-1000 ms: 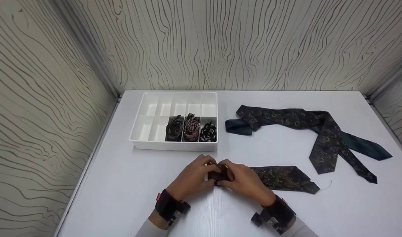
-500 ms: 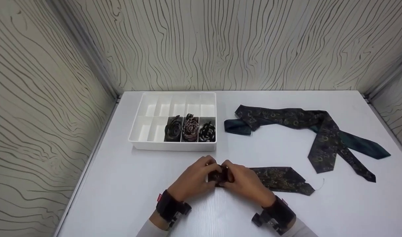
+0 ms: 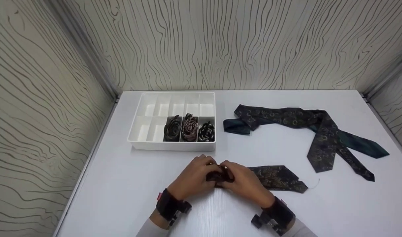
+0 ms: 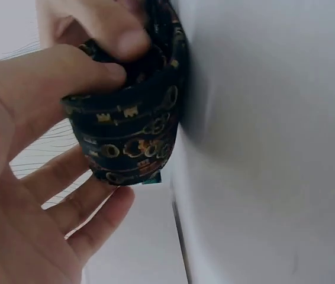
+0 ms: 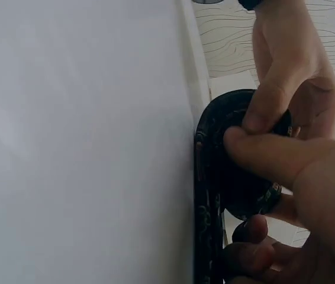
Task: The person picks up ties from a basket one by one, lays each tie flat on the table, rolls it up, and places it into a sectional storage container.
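A dark necktie with a gold pattern is partly rolled up. Its flat tail (image 3: pixel 278 177) stretches right along the table. In the left wrist view, the rolled part (image 4: pixel 126 133) shows key and ring motifs. My left hand (image 3: pixel 195 177) grips the roll from the left, thumb at its near side and fingers around the far side. From the right, my right hand (image 3: pixel 248 182) holds the same roll, and in the right wrist view its thumb (image 5: pixel 268 155) presses the coil's side beside the left thumb. The fingers partly hide the roll in the head view.
Behind the hands stands a white divided box (image 3: pixel 173 146); three rolled neckties (image 3: pixel 189 129) fill compartments in its front row. Back right lie a dark patterned necktie (image 3: pixel 323 144) and a teal one (image 3: pixel 365 144), loosely spread and overlapping. A patterned panel (image 3: pixel 217 46) rises behind the table.
The necktie's flat tail has drawn left toward the hands, and its visible length is shorter. Both hands stay around the roll in nearly the same place, with small finger shifts.
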Available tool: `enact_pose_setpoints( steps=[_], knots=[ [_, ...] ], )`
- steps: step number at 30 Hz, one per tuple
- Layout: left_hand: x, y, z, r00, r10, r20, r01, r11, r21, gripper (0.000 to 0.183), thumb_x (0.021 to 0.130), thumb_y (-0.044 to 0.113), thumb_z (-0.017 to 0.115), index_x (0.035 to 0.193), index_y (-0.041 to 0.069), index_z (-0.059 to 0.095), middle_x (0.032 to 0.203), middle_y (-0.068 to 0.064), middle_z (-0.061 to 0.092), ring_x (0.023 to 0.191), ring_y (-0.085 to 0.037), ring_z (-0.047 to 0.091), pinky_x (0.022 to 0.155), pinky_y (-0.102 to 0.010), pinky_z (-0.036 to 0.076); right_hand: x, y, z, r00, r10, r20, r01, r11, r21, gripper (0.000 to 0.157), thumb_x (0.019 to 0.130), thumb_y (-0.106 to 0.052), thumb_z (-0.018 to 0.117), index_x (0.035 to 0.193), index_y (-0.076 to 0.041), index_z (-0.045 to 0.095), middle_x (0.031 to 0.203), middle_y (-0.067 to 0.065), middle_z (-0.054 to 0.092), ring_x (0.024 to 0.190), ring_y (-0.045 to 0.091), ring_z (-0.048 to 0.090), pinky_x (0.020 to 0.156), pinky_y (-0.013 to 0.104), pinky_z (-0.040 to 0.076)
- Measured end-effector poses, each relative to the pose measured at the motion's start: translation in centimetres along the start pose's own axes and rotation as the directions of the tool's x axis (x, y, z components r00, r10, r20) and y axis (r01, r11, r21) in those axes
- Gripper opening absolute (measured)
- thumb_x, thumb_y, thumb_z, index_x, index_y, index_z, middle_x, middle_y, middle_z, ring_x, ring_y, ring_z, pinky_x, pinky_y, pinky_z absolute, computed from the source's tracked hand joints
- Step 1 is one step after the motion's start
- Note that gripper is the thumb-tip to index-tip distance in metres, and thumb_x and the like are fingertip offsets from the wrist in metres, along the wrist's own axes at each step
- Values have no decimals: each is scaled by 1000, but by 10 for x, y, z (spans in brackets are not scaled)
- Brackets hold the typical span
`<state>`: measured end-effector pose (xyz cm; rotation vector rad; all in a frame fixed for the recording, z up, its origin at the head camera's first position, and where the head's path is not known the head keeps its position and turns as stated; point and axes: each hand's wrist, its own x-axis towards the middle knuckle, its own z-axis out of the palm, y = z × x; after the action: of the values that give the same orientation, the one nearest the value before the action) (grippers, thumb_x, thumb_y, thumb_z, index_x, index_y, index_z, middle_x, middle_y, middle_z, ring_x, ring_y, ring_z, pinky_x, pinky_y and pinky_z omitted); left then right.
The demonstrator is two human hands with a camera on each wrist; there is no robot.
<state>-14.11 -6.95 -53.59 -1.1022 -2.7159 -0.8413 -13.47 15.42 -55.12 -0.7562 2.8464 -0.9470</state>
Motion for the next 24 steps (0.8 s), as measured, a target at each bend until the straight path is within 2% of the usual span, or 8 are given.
enact_pose_setpoints(
  steps=[3, 8, 12, 15, 17, 19, 21, 24],
  knots=[
    [-1, 0, 1, 1000, -25, 17, 25, 1000, -19, 41, 84, 19, 88, 122, 19, 74, 114, 3, 68, 104, -15, 62, 96, -31, 54, 1, 0, -1, 1000, 17, 14, -17, 1000, 3, 43, 85, -24, 89, 121, -20, 66, 90, -7, 65, 80, 10, 58, 67, 28, 46],
    [-2, -1, -1, 999, -31, 19, 31, 999, -9, 32, 80, 19, 88, 111, 21, 79, 106, 3, 69, 98, -15, 60, 91, -29, 53, 1, 0, -4, 999, 22, 37, -23, 1000, 21, 46, 86, -32, 88, 125, -24, 66, 93, -7, 66, 79, 9, 59, 65, 28, 47],
    [-2, 1, -1, 999, -38, 21, 38, 999, -2, 44, 80, 23, 89, 122, 21, 76, 110, 3, 70, 101, -15, 61, 93, -31, 53, 0, 0, -4, 1000, 18, 25, -17, 999, -38, 42, 84, -32, 89, 117, -22, 66, 98, -5, 70, 85, 13, 66, 71, 34, 54],
    [-2, 3, 0, 999, -23, 28, 23, 1000, -2, 44, 82, 26, 90, 123, 22, 74, 113, 3, 69, 104, -15, 62, 95, -31, 54, -1, -1, -5, 999, 12, 34, -10, 999, -46, 50, 82, -38, 91, 123, -23, 65, 108, -4, 74, 94, 16, 71, 78, 39, 58],
    [-2, 3, 2, 1000, -4, 21, 3, 1000, 6, 39, 83, 25, 89, 119, 23, 76, 112, 3, 69, 103, -15, 62, 94, -31, 54, -2, -1, -5, 999, -6, 44, 8, 999, -45, 53, 84, -41, 90, 127, -24, 65, 109, -4, 73, 95, 16, 71, 78, 39, 58],
    [-3, 3, 2, 1000, 2, 17, -2, 1000, 7, 43, 82, 23, 90, 122, 23, 75, 114, 4, 69, 104, -15, 61, 96, -31, 54, -3, -2, -6, 999, -29, 42, 32, 998, -58, 55, 84, -38, 90, 129, -22, 64, 112, -2, 74, 99, 19, 73, 82, 41, 60],
    [-3, 3, 3, 1000, -6, 19, 6, 1000, 1, 48, 81, 22, 90, 125, 23, 73, 115, 4, 69, 105, -14, 61, 97, -30, 54, -4, -2, -7, 998, -35, 43, 38, 997, -61, 51, 84, -34, 90, 125, -19, 64, 111, 1, 74, 99, 22, 73, 83, 44, 61],
    [-3, 3, 2, 1000, -16, 26, 16, 1000, -4, 50, 79, 22, 91, 124, 21, 71, 116, 4, 68, 106, -13, 61, 97, -29, 54, -4, -1, -7, 998, -3, 57, 5, 1000, -28, 54, 81, -32, 92, 124, -19, 63, 114, 2, 73, 104, 26, 73, 87, 50, 61]
  ],
)
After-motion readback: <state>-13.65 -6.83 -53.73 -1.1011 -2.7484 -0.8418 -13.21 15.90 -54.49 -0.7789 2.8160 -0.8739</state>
